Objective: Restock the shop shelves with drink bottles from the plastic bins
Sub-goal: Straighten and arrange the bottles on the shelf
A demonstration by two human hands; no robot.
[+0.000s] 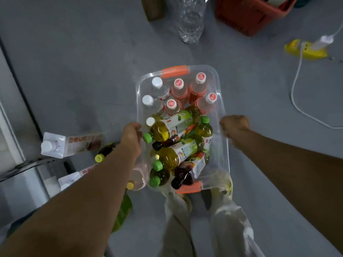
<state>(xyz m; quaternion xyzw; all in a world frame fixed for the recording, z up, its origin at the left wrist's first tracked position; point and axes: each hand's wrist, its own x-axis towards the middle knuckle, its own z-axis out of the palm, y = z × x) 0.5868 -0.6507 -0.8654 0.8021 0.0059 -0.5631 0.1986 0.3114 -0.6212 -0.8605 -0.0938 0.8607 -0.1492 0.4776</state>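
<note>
1. Now, my left hand [130,135] has its fingers curled over the left rim of the clear plastic bin [211,69], gripping it.
2. My right hand [234,127] is closed in a fist round the right rim, opposite the left.
3. The bin sits between my forearms, its near end over my shoes [223,184]; it has an orange handle at each end.
4. Inside, red-labelled bottles [198,86] and white-capped clear bottles [157,88] stand upright at the far end. Green-capped yellow bottles [172,125] and dark bottles [182,176] lie heaped at the near end.
5. Below is a plain grey floor [83,71].
6. To my left, white cartons [70,143] and loose bottles lie on the floor beside a pale cabinet edge.
7. Ahead stand a big clear bottle [191,19] and a red basket [250,13]. To the right lies a yellow power strip [304,50], and a white cable [295,86] trails across the floor.
</note>
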